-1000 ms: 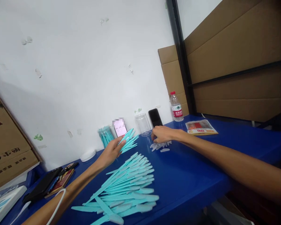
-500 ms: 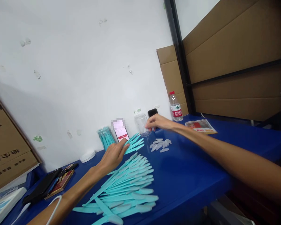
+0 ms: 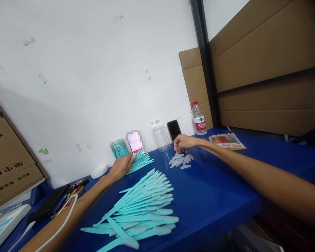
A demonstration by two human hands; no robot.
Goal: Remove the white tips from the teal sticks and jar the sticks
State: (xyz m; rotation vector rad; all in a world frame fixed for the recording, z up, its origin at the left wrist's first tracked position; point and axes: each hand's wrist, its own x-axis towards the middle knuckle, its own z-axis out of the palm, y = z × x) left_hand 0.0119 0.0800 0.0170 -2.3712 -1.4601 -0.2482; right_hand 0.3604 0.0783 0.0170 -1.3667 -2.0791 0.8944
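My left hand (image 3: 122,166) is closed over the near ends of a small bunch of turquoise eyebrow razors (image 3: 143,162) at the back of the table. Nearer to me a larger fan of turquoise razors (image 3: 147,206) is spread, its pale covered tips pointing right. My right hand (image 3: 184,143) reaches down with bent, pinched fingers at the back of a small heap of translucent white caps (image 3: 180,161). Whatever is between its fingertips is too small to make out. Just left of that hand stands a clear plastic jar (image 3: 161,138).
Against the wall are a jar full of turquoise razors (image 3: 118,148), a lit phone (image 3: 135,141) and a dark phone (image 3: 174,129). A water bottle (image 3: 199,120) and a printed packet (image 3: 227,140) lie right. A white lid (image 3: 99,171) and black pouch (image 3: 48,203) are left.
My right hand has moved from beside the clear jar down to the cap heap, uncovering the dark phone. My left hand has shifted slightly left with the small razor bunch.
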